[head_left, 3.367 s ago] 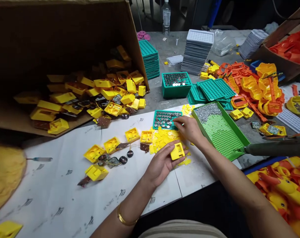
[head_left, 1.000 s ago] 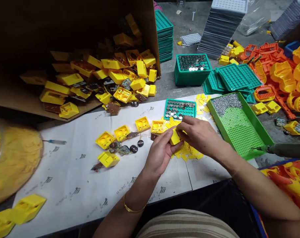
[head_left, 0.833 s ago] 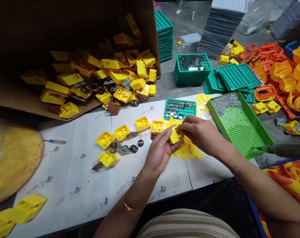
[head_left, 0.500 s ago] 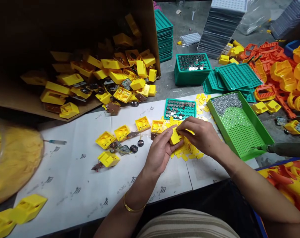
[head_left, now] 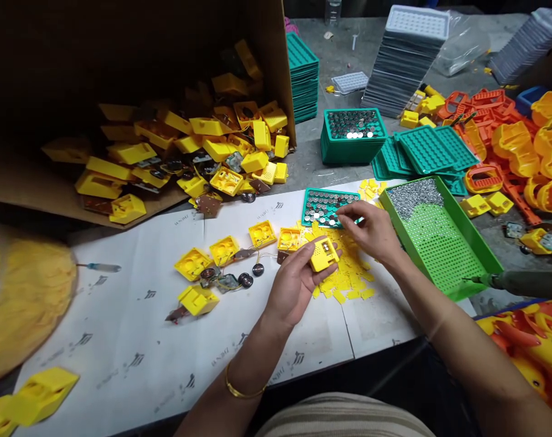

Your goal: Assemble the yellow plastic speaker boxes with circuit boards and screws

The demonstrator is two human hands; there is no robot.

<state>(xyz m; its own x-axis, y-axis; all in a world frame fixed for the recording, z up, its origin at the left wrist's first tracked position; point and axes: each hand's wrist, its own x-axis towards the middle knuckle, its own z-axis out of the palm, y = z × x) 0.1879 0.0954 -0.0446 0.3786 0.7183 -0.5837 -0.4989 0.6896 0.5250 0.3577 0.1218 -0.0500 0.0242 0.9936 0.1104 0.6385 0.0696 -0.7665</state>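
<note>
My left hand [head_left: 291,285] grips a small yellow plastic box [head_left: 323,255] with a grid of round holes. An open slot with metal contacts shows on its upper face. My right hand [head_left: 369,230] is above the near right corner of a green tray [head_left: 307,209] of silver button cells [head_left: 321,199]. Its thumb and fingers are drawn together at the tips; whatever they pinch cannot be made out. Beneath both hands lies a heap of flat yellow plastic pieces [head_left: 348,276]. Left of my left hand are open yellow housings [head_left: 224,249] with wires and round black speakers [head_left: 245,280].
A cardboard box [head_left: 276,67] of yellow housings stands at the back left. To the right, a green basket [head_left: 458,243] holds small metal screws, with a power screwdriver [head_left: 521,283] reaching over it. A blue-handled screwdriver [head_left: 103,267] lies left. Stacked green trays [head_left: 353,149] stand behind.
My right hand has moved away from the yellow box, up to the button cell tray. The box's slot is now uncovered. My left hand still holds the box; the view has shifted slightly.
</note>
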